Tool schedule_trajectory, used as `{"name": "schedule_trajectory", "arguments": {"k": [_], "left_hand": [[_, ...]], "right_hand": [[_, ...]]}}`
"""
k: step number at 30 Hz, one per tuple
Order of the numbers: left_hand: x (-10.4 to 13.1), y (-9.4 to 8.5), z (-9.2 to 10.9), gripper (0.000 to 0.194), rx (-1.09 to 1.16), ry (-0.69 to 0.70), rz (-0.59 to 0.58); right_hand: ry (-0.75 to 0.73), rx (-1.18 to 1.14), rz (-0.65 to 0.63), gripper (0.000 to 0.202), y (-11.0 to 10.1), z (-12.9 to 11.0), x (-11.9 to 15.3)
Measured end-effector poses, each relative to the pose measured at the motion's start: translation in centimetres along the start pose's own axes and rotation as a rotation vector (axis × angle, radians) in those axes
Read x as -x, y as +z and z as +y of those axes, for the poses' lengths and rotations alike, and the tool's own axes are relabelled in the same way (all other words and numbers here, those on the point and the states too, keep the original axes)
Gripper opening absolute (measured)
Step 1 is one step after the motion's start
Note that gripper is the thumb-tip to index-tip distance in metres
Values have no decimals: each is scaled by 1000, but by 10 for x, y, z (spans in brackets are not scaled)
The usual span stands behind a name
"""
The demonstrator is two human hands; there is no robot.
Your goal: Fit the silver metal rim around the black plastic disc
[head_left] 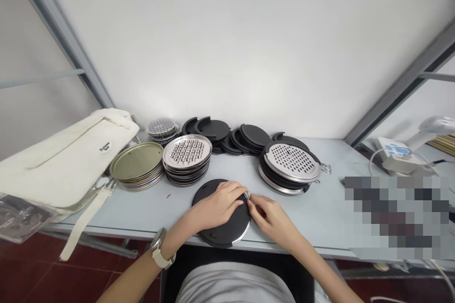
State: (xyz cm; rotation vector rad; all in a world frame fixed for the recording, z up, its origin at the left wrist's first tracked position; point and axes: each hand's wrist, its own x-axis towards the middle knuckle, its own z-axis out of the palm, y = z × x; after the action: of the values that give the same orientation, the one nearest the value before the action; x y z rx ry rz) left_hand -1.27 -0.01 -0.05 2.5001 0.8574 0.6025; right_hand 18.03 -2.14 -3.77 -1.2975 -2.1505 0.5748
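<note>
A round black plate (227,227) with a thin silvery rim lies flat near the table's front edge. My left hand (222,201) rests across its top, fingers bent towards the plate's right edge. There, a small thin metal wire piece (246,195) shows between the fingertips of both hands. My right hand (268,215) is closed in a pinch at that edge, beside the plate. Its fingers partly hide the wire, so how it joins the plate cannot be seen.
Behind stand a stack of metal grater discs (188,151), olive-topped round lids (137,161) and black holders (254,137). Right of the plate, assembled graters (293,161) carry wire loops. A cream bag (71,161) lies left; a white device (398,154) stands right.
</note>
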Motion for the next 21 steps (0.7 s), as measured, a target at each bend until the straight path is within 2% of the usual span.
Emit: {"name": "schedule_trajectory", "arguments": {"k": [21], "left_hand": [[1,0,-1,32,-43,12,-23]], "right_hand": [[24,7,-36,28,1,2,0]]}}
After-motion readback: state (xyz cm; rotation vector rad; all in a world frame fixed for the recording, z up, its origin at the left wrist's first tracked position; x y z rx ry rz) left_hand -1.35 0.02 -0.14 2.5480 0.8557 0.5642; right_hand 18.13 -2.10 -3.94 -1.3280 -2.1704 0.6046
